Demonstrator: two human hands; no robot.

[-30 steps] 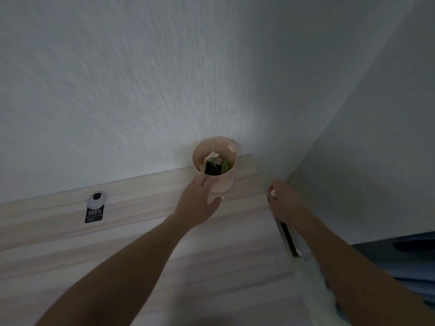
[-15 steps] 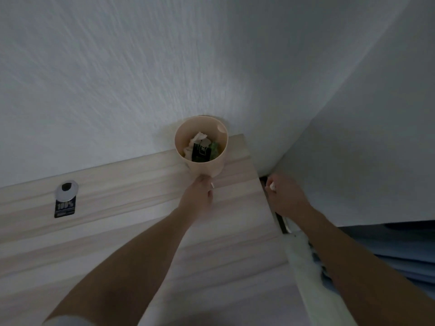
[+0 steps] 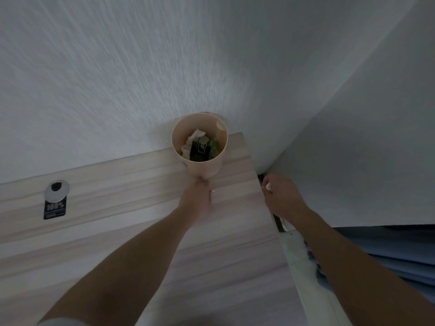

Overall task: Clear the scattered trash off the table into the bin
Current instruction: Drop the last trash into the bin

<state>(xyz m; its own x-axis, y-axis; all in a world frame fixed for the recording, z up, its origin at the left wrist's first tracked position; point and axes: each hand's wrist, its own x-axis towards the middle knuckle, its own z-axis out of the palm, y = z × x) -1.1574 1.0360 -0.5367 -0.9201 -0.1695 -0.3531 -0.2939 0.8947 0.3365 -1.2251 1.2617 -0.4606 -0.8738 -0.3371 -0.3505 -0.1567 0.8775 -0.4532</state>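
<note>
Head view: right grip pinches a light, soft white scrap; left grip touches the bin base just ahead, clasp unclear. I'd steady that tippy bin low.

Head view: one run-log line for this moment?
left hand touches bin | right hand curled beyond table edge | bin upright, trash inside

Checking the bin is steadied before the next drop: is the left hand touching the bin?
Touching. The head view shows the left hand with straight fingers meeting the lower wall of the bin, no gap. The right hand pinches a white scrap.
</note>
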